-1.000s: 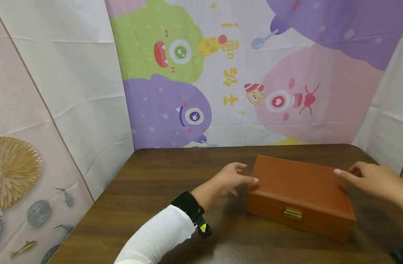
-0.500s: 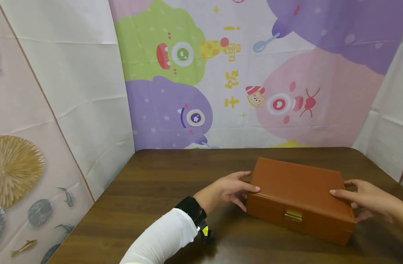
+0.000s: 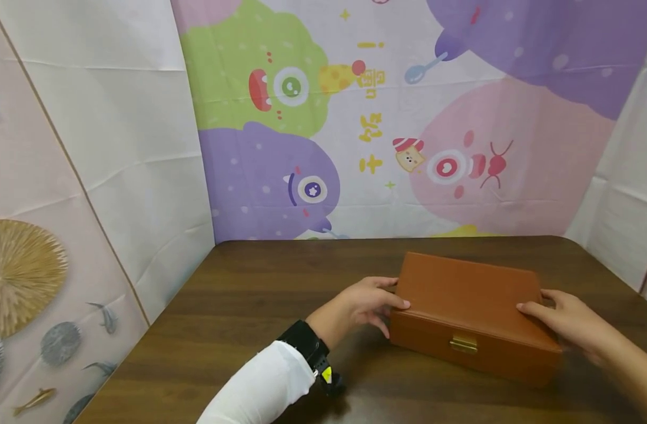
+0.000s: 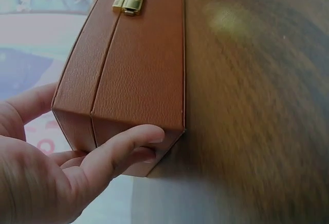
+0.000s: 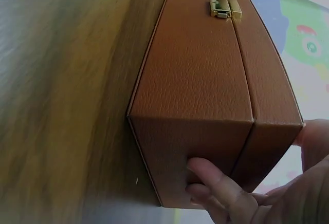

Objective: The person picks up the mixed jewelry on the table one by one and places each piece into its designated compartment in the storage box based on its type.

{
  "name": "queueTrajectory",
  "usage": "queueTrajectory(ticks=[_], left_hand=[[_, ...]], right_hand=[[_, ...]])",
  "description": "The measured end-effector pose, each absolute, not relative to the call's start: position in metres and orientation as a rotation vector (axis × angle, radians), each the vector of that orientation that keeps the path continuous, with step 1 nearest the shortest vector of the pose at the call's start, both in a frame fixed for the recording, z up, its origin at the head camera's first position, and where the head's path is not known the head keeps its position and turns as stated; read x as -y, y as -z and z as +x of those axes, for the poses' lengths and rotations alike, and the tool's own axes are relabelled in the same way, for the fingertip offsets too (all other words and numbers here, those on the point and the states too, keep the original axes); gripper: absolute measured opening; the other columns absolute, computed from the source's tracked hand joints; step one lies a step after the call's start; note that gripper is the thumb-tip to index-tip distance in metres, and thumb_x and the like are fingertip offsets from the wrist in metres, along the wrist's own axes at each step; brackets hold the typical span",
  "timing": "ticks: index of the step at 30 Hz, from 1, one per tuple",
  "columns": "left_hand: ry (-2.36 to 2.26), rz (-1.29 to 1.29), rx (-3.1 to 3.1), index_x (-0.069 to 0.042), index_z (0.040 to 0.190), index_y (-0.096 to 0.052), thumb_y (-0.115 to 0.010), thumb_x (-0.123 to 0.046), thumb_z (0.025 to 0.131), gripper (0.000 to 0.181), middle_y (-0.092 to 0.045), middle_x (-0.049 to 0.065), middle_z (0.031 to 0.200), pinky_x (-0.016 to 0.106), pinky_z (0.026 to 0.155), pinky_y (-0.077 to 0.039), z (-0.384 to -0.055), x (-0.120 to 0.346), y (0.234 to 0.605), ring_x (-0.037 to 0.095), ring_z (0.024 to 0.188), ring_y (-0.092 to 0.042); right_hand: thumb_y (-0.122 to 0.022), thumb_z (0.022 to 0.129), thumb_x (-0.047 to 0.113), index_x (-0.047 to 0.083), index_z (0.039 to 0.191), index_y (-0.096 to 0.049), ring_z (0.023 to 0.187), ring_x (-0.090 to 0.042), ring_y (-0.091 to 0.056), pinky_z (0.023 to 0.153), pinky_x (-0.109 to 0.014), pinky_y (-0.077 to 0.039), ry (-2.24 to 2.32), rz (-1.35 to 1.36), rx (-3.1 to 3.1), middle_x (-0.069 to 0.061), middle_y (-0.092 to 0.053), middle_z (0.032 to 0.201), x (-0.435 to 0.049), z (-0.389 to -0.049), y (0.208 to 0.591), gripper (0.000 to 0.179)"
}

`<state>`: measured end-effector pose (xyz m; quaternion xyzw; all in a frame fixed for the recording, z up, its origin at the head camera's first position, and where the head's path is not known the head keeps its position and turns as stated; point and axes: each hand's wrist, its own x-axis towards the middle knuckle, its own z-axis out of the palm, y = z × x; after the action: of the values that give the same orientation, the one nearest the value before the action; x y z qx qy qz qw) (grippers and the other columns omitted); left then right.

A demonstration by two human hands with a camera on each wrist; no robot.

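A brown leather-covered box point(image 3: 468, 294) with its lid down rests on the wooden table at the right of the head view. A gold clasp point(image 3: 463, 344) sits on its front side. My left hand point(image 3: 367, 303) holds the box's left end, with the thumb on the lid's edge and the fingers against the end wall. At the opposite end my right hand point(image 3: 572, 321) grips in the same way, thumb on top. In the right wrist view, fingertips point(image 5: 205, 171) press the end panel. Part of the right fingers is hidden behind the box in the head view.
The dark wooden table point(image 3: 259, 294) extends to the left of the box. A cartoon-printed cloth point(image 3: 376, 206) hangs behind its far edge, and pale cloths hang at both sides. A black strap point(image 3: 304, 344) with a small device circles the left wrist.
The right hand has come down from the right onto the box's end, and the left hand has lowered onto the other end. The box has shifted slightly left.
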<state>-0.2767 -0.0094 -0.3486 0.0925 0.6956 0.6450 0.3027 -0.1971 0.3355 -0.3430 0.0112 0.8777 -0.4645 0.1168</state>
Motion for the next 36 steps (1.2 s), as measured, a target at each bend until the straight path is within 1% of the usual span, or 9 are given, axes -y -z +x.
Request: queueTrajectory(ticks=[7, 11, 14, 16, 21, 25, 28, 32, 36], left_hand=[[-1.777, 0.208, -1.852, -0.009, 0.146, -0.044, -0.073, -0.003, 0.085, 0.068, -0.064, 0.017, 0.113, 0.059, 0.065, -0.055, -0.279, 0.034, 0.35, 0.036, 0.1, -0.064], [-1.825, 0.163, -1.869, -0.008, 0.146, -0.044, -0.072, -0.001, 0.085, 0.069, -0.063, 0.019, 0.115, 0.059, 0.064, -0.055, -0.279, 0.053, 0.35, 0.037, 0.103, -0.063], [-1.846, 0.147, -1.882, -0.007, 0.148, -0.041, -0.071, -0.001, 0.085, 0.07, -0.063, 0.021, 0.117, 0.058, 0.064, -0.056, -0.278, 0.068, 0.35, 0.039, 0.105, -0.063], [-1.855, 0.141, -1.89, -0.007, 0.149, -0.039, -0.07, -0.001, 0.086, 0.071, -0.063, 0.021, 0.118, 0.057, 0.064, -0.056, -0.278, 0.077, 0.35, 0.04, 0.105, -0.063], [-1.889, 0.11, -1.897, -0.006, 0.15, -0.034, -0.069, -0.002, 0.087, 0.072, -0.062, 0.022, 0.121, 0.059, 0.067, -0.055, -0.28, 0.099, 0.351, 0.042, 0.107, -0.062], [-1.926, 0.069, -1.898, -0.005, 0.151, -0.032, -0.068, -0.002, 0.088, 0.072, -0.06, 0.024, 0.126, 0.066, 0.072, -0.051, -0.285, 0.113, 0.352, 0.036, 0.1, -0.065], [-1.95, 0.026, -1.905, -0.006, 0.151, -0.033, -0.067, -0.002, 0.088, 0.072, -0.056, 0.025, 0.13, 0.069, 0.075, -0.048, -0.291, 0.122, 0.353, 0.038, 0.101, -0.064], [-1.948, -0.017, -1.925, -0.008, 0.152, -0.033, -0.067, -0.003, 0.089, 0.072, -0.052, 0.026, 0.135, 0.07, 0.077, -0.047, -0.301, 0.129, 0.352, 0.049, 0.118, -0.053], [-1.925, -0.019, -1.947, -0.009, 0.152, -0.031, -0.067, -0.004, 0.09, 0.073, -0.05, 0.025, 0.138, 0.069, 0.078, -0.048, -0.311, 0.131, 0.352, 0.05, 0.124, -0.047]], right_hand=[[-0.044, 0.102, 0.038, -0.022, 0.144, 0.002, 0.082, -0.022, -0.065, 0.067, -0.04, -0.057, 1.422, -0.006, -2.562, -0.044, -0.039, 0.133, -0.307, -0.213, 0.34, 0.086], [-0.047, 0.101, 0.039, -0.019, 0.146, -0.002, 0.078, -0.022, -0.065, 0.065, -0.04, -0.057, 1.424, -0.028, -2.586, -0.041, -0.045, 0.129, -0.288, -0.226, 0.339, 0.086], [-0.05, 0.1, 0.039, -0.019, 0.146, -0.005, 0.087, -0.026, -0.064, 0.069, -0.04, -0.057, 1.407, -0.048, -2.605, -0.042, -0.041, 0.132, -0.272, -0.239, 0.339, 0.087], [-0.05, 0.099, 0.039, -0.019, 0.146, -0.008, 0.098, -0.034, -0.061, 0.076, -0.042, -0.055, 1.381, -0.071, -2.633, -0.042, -0.037, 0.135, -0.261, -0.247, 0.34, 0.086], [-0.052, 0.098, 0.038, -0.018, 0.147, -0.014, 0.124, -0.049, -0.041, 0.097, -0.055, -0.042, 1.329, -0.116, -2.702, -0.041, -0.024, 0.145, -0.237, -0.266, 0.339, 0.084], [-0.055, 0.096, 0.038, -0.014, 0.149, -0.012, 0.131, -0.051, -0.033, 0.102, -0.058, -0.038, 1.337, -0.12, -2.691, -0.039, -0.018, 0.15, -0.221, -0.281, 0.337, 0.085], [-0.056, 0.096, 0.038, -0.011, 0.15, -0.012, 0.132, -0.051, -0.031, 0.103, -0.059, -0.036, 1.342, -0.14, -2.691, -0.037, -0.018, 0.151, -0.209, -0.295, 0.337, 0.086], [-0.057, 0.096, 0.039, -0.01, 0.151, -0.015, 0.135, -0.049, -0.029, 0.106, -0.059, -0.032, 1.348, -0.151, -2.697, -0.034, -0.021, 0.151, -0.199, -0.311, 0.341, 0.085], [-0.057, 0.096, 0.038, -0.009, 0.151, -0.014, 0.136, -0.049, -0.028, 0.109, -0.058, -0.03, 1.389, -0.114, -2.685, -0.033, -0.02, 0.152, -0.194, -0.32, 0.347, 0.084]])
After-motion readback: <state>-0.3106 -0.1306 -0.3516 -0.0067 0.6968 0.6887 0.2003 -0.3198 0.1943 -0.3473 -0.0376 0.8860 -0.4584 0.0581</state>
